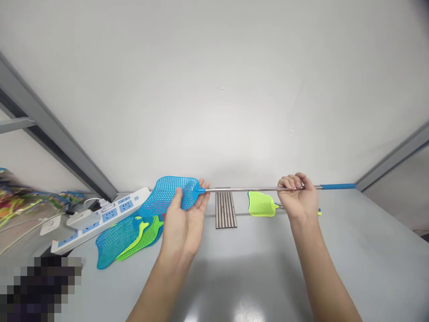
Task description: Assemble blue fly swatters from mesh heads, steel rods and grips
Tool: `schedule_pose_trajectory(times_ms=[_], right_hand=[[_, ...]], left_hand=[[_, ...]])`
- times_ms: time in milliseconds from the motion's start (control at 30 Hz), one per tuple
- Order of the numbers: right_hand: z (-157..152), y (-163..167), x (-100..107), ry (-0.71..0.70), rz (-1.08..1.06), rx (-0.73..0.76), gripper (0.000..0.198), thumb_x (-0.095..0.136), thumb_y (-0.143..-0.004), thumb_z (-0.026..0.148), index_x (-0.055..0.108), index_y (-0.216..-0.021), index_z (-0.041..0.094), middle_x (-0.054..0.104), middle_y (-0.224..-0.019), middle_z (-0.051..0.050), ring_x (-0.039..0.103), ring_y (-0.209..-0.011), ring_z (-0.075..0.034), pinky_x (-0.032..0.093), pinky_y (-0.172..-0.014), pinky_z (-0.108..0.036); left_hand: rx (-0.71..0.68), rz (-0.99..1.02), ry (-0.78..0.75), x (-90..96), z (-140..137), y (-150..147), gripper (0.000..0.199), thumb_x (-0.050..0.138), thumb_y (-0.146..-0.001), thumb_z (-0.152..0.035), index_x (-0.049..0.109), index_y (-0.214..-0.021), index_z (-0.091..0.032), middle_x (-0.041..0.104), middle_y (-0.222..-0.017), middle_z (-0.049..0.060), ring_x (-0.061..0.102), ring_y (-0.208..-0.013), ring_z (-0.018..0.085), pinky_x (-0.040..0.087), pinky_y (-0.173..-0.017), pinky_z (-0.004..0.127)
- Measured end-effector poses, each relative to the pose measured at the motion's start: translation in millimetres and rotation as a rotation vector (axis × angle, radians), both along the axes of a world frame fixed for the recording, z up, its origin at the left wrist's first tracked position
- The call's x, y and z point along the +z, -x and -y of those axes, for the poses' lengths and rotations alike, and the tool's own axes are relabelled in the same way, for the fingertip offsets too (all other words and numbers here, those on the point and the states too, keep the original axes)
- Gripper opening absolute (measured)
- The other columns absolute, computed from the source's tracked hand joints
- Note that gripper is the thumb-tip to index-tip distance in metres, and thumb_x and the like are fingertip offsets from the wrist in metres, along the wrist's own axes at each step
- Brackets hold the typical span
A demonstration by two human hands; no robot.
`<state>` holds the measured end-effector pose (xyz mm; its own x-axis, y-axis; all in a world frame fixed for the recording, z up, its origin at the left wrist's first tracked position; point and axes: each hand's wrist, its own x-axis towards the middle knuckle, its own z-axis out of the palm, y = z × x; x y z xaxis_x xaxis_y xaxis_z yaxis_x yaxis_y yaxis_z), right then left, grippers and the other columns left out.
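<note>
A blue fly swatter (170, 190) with a long metal rod and a blue grip at its right end is held level above the table. My left hand (184, 219) pinches its perforated head near the neck, thumb in front and fingers behind. My right hand (299, 194) is closed around the metal rod, short of the blue grip. Below the rod, several metal tubes (225, 211) lie side by side. A yellow-green fly swatter (262, 204) rests on the table, its handle partly hidden behind my right wrist. Loose blue, yellow and green swatter heads (115, 239) overlap left of my left hand.
A white power strip (110, 215) with chargers and cables plugged in lies at the left. Colourful plastic packaging (20, 197) is beyond the grey metal post (63, 120). A pale wall (234, 89) closes off the back of the grey table (261, 277).
</note>
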<state>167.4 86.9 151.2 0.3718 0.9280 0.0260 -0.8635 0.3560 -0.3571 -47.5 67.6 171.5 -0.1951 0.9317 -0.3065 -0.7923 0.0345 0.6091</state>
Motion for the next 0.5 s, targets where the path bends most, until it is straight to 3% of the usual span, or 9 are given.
schedule_pose_trajectory(times_ms=[133,267,367,500], right_hand=[[4,11,9,-0.102,-0.078,0.007,0.015,0.04,-0.071,0.009,0.036,-0.06,0.018,0.021,-0.045,0.008,0.023,-0.037,-0.005,0.026,-0.036,-0.016],[8,25,8,-0.135,-0.076,0.053,0.016,0.042,-0.07,0.008,0.035,-0.062,0.019,0.019,-0.046,0.008,0.023,-0.037,-0.004,0.025,-0.035,-0.016],[9,30,9,-0.137,-0.138,0.035,0.015,0.04,-0.072,0.009,0.033,-0.062,0.018,0.018,-0.047,0.008,0.021,-0.037,-0.004,0.024,-0.034,-0.016],[11,27,10,-0.137,-0.193,0.024,0.015,0.037,-0.074,0.008,0.032,-0.062,0.017,0.015,-0.047,0.008,0.018,-0.036,-0.005,0.021,-0.033,-0.016]], left_hand=[[0.112,0.021,-0.073,8.6,8,-7,0.033,0.029,-0.084,-0.026,0.045,-0.107,-0.008,0.05,-0.113,0.015,0.051,-0.1,0.021,0.043,-0.085,0.035],[0.236,-0.01,-0.242,6.9,18,-14,0.04,0.026,-0.085,-0.035,0.043,-0.112,-0.011,0.047,-0.119,0.011,0.047,-0.105,0.019,0.04,-0.09,0.031],[0.211,-0.053,-0.328,6.5,24,-16,0.041,0.026,-0.085,-0.036,0.044,-0.112,-0.01,0.046,-0.12,0.011,0.046,-0.107,0.018,0.038,-0.092,0.029],[0.227,-0.065,-0.321,3.1,31,-22,0.042,0.026,-0.084,-0.037,0.046,-0.111,-0.011,0.046,-0.121,0.01,0.046,-0.107,0.018,0.037,-0.093,0.029]])
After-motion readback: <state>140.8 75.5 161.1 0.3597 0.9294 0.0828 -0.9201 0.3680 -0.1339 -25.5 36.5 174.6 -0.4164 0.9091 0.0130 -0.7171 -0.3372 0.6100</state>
